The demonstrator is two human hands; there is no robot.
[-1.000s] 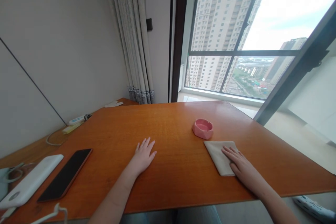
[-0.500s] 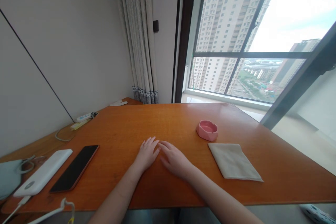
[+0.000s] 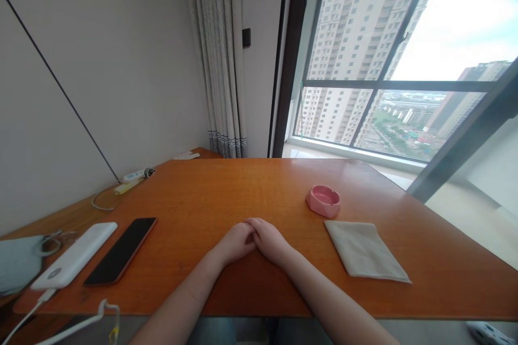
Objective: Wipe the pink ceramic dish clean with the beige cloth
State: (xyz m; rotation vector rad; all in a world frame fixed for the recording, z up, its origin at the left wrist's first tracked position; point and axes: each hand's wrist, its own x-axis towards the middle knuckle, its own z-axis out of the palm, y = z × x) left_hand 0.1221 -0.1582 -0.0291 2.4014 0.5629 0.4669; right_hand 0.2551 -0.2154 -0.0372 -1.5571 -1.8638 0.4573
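At the left edge sits one pale blue-grey object (image 3: pixel 20 264), cut off by the frame and hard to identify. Just beside it lies one white power bank (image 3: pixel 76 253), a cable at its near end running out of view. A white hooked piece (image 3: pixel 75 331) pokes up at the bottom, its lower part cropped. One phone (image 3: pixel 120 252), screen dark, lies next; farther back, one power strip (image 3: pixel 133 176) is too small to read. One curtain (image 3: pixel 222 64) hangs beyond the table (image 3: pixel 263 183), its top cut off.

Two forearms come in from below and converge. The left hand (image 3: pixel 236 242) rests low over the table, the right hand (image 3: pixel 270 240) lapping over its fingers from the other side. Most fingers are hidden, so how tightly either hand is closed, or whether anything lies between them, cannot be told.

To their right stands one pink ashtray (image 3: pixel 324 202), its inner floor mostly hidden; just nearer lies one folded grey cloth (image 3: pixel 366 250), flat and well apart from both hands. One patterned object (image 3: pixel 491 332) at lower right is cropped and unclear.
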